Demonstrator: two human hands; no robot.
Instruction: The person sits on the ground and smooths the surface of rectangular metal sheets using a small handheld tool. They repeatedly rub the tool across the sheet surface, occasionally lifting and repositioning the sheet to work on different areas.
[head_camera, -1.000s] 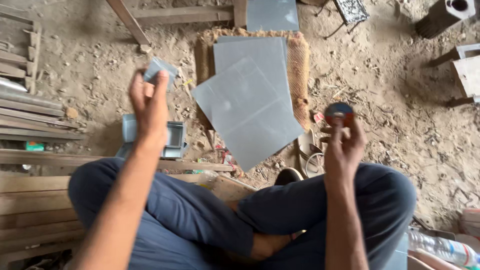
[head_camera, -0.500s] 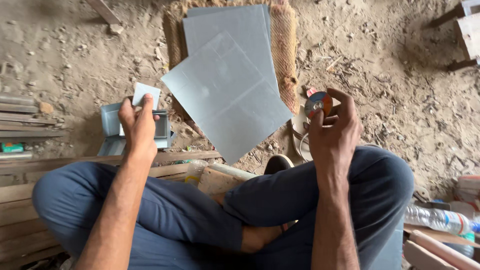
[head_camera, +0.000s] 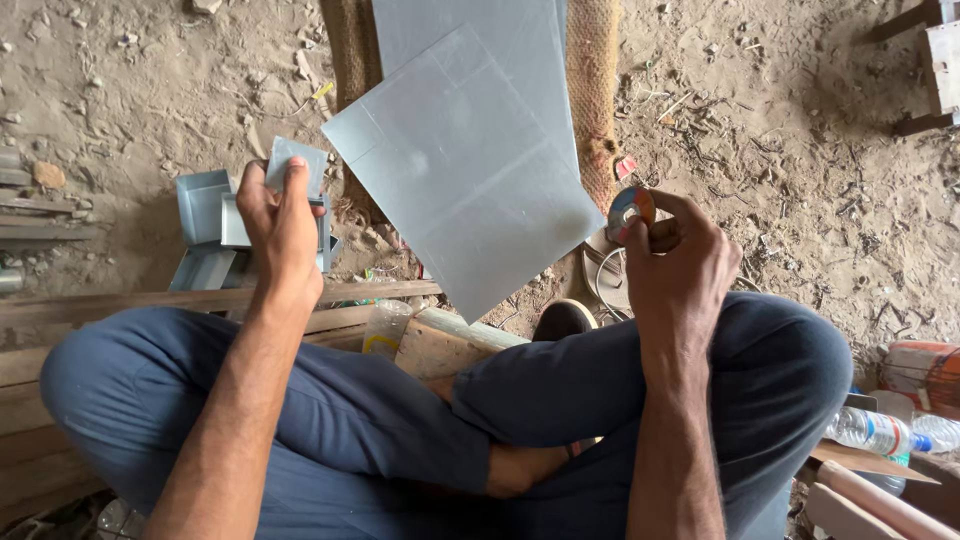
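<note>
1. Your left hand (head_camera: 282, 222) is rising in the left-centre of the frame, its fingers (head_camera: 296, 180) pinching a small grey metal piece (head_camera: 297, 163) by its lower edge.
2. That piece is standing upright above the hand, in front of a cluster of folded metal boxes (head_camera: 205, 215) lying on the dirt floor (head_camera: 150, 90) at the left.
3. Your right hand (head_camera: 680, 265) is sitting right of centre, its fingers (head_camera: 655, 235) curled around a small round disc (head_camera: 628, 212) with a coloured face, holding it on edge.
4. Large grey metal sheets (head_camera: 465, 165) are lying between your two hands, the top one turned at an angle, resting over a strip of burlap sacking (head_camera: 595, 90) at the upper centre.
5. You are sitting cross-legged in dark blue trousers (head_camera: 380, 420), filling the lower frame.
6. Wooden planks (head_camera: 120, 305) are running along the left, passing under your knee.
7. A clear plastic bottle (head_camera: 885, 432) is lying at the lower right, near your right knee.
</note>
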